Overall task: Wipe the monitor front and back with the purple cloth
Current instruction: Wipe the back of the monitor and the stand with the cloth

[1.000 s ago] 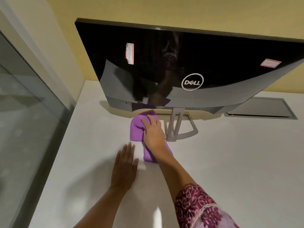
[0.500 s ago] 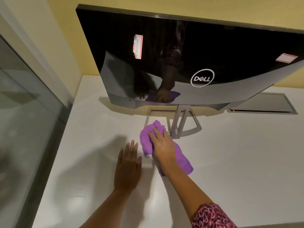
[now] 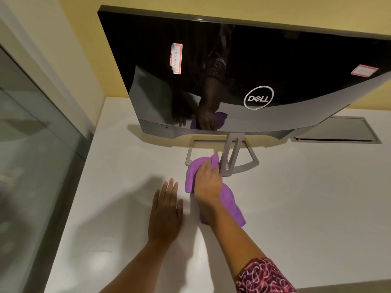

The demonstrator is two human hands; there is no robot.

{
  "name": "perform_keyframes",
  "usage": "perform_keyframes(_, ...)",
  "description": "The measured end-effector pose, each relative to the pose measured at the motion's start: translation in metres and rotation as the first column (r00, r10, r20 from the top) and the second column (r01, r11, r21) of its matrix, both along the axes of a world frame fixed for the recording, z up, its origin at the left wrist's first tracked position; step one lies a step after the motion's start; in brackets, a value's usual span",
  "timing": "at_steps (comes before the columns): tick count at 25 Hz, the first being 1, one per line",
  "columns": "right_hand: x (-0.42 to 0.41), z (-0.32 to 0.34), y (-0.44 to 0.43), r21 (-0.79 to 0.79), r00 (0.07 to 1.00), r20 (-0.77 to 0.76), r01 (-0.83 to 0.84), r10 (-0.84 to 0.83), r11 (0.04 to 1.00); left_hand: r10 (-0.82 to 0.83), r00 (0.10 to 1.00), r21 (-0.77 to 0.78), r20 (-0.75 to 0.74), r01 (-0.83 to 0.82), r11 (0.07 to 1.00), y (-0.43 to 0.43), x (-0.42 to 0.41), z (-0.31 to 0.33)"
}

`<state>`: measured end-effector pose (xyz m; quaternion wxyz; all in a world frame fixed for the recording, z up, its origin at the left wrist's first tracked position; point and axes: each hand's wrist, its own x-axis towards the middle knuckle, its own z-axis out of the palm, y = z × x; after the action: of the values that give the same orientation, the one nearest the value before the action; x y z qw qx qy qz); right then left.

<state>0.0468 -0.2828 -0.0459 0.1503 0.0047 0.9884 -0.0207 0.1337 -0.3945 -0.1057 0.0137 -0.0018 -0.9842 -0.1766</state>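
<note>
The monitor (image 3: 275, 60) stands on the white table (image 3: 306, 208) with its glossy black back and Dell logo facing me. Its grey stand (image 3: 229, 157) rests on the table below it. The purple cloth (image 3: 229, 199) lies on the table just left of the stand's upright. My right hand (image 3: 207, 182) presses on the cloth, fingers curled over its upper fold. My left hand (image 3: 166, 210) lies flat on the table with fingers apart, a little left of the cloth, holding nothing. Both hands are mirrored in the glossy back.
A yellow wall (image 3: 275, 9) runs behind the monitor. A glass panel (image 3: 31, 144) lines the table's left edge. A grey cable hatch (image 3: 338, 130) is set in the table at the back right. Two pink-edged labels are stuck on the monitor's back.
My right hand has shifted slightly right with the cloth, toward the stand's upright. My left hand has stayed flat on the table. The view has shifted so the monitor sits further right.
</note>
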Motion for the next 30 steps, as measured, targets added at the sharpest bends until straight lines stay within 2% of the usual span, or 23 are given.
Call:
perform_keyframes(1,-0.01,0.007,-0.001,-0.153,0.993,0.011,0.121,-0.121,0.981,-0.002,1.0,0.001,-0.003,0.002,1.0,0.0,0.0,0.001)
perform_keyframes(3,-0.03,0.023,-0.004,-0.287,0.973,0.019,0.228,-0.232,0.931,-0.009,1.0,0.007,-0.017,0.009,1.0,-0.001,-0.001,0.001)
perform_keyframes(6,-0.042,0.025,-0.015,-0.37,0.992,-0.068,0.071,-0.103,0.926,0.002,1.0,0.006,-0.027,-0.002,1.0,-0.001,-0.001,0.002)
perform_keyframes(9,-0.044,-0.004,-0.023,-0.276,0.995,-0.049,-0.099,0.088,0.956,0.008,1.0,-0.001,-0.017,-0.008,1.0,0.001,-0.001,0.002)
perform_keyframes(15,-0.012,-0.02,-0.007,-0.098,0.956,-0.135,-0.276,0.262,0.956,0.012,1.0,-0.005,-0.004,-0.012,1.0,0.0,-0.001,0.002)
perform_keyframes(20,0.001,-0.022,0.022,0.18,0.968,-0.07,-0.225,0.24,0.958,0.024,1.0,-0.008,-0.012,-0.024,1.0,0.0,0.0,0.0)
perform_keyframes(22,0.006,-0.021,0.021,0.198,0.964,-0.089,-0.229,0.25,0.953,0.023,1.0,-0.013,-0.012,-0.023,1.0,0.0,0.0,-0.001)
perform_keyframes(24,0.006,-0.016,0.019,0.143,0.961,-0.109,-0.238,0.254,0.961,0.021,1.0,-0.018,-0.007,-0.021,1.0,0.0,0.0,-0.001)
perform_keyframes(25,0.003,-0.01,0.021,0.077,0.966,-0.139,-0.21,0.219,0.975,0.02,1.0,-0.017,-0.01,-0.02,1.0,0.0,0.0,-0.001)
perform_keyframes(27,-0.002,0.009,0.033,-0.186,0.983,-0.178,0.019,-0.053,0.982,0.014,1.0,-0.025,-0.017,-0.015,1.0,-0.001,0.0,-0.002)
perform_keyframes(29,-0.004,0.027,0.056,-0.443,0.915,-0.15,0.276,-0.374,0.853,0.021,1.0,-0.031,-0.021,-0.022,0.999,0.0,-0.001,-0.002)
perform_keyframes(30,-0.004,0.035,0.069,-0.514,0.865,-0.147,0.348,-0.479,0.784,0.027,0.999,-0.028,-0.02,-0.028,0.999,0.0,-0.001,-0.003)
